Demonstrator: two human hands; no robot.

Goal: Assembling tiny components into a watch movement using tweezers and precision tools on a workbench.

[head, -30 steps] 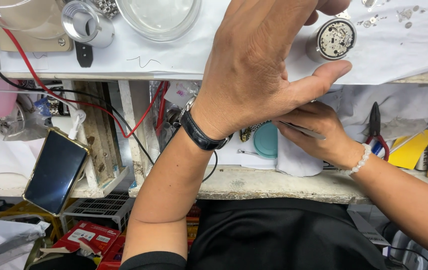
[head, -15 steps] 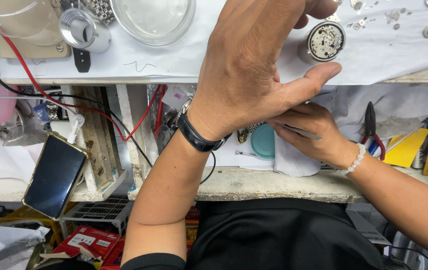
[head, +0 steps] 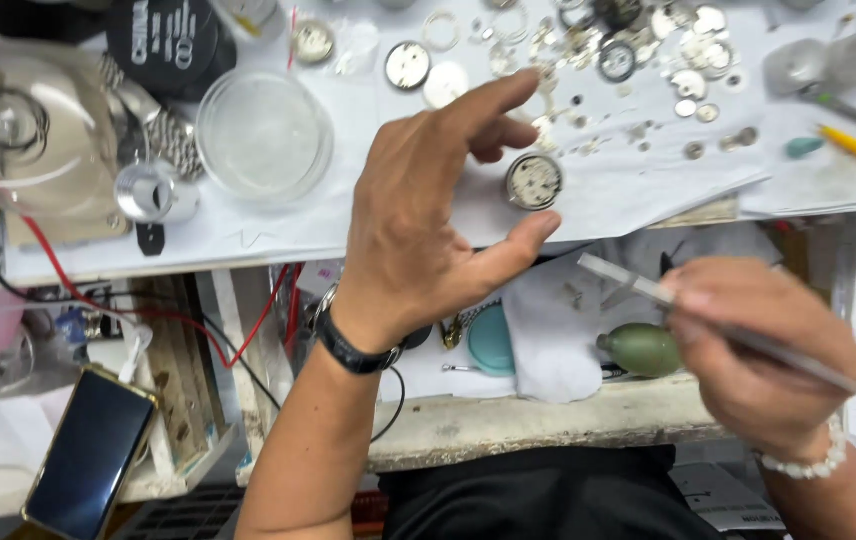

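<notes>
Both hands have parted: left hand [head: 428, 230] spread empty over the tiny, fragile movement [head: 534, 181]; right hand [head: 763, 350] pinching tweezers [head: 638, 285], best taken by its rim.

Smartphone [head: 88, 455]: one, lower left on a low shelf below the surface, lying tilted; flat rectangle with rounded corners and a pale metal edge, its screen dark and glossy. Round black lid or container [head: 168, 42]: one, at the top left of the surface just above a clear shallow dish [head: 263, 135]; white lettering printed on its top. No other packages, signs or lit screens can be made out.
</notes>
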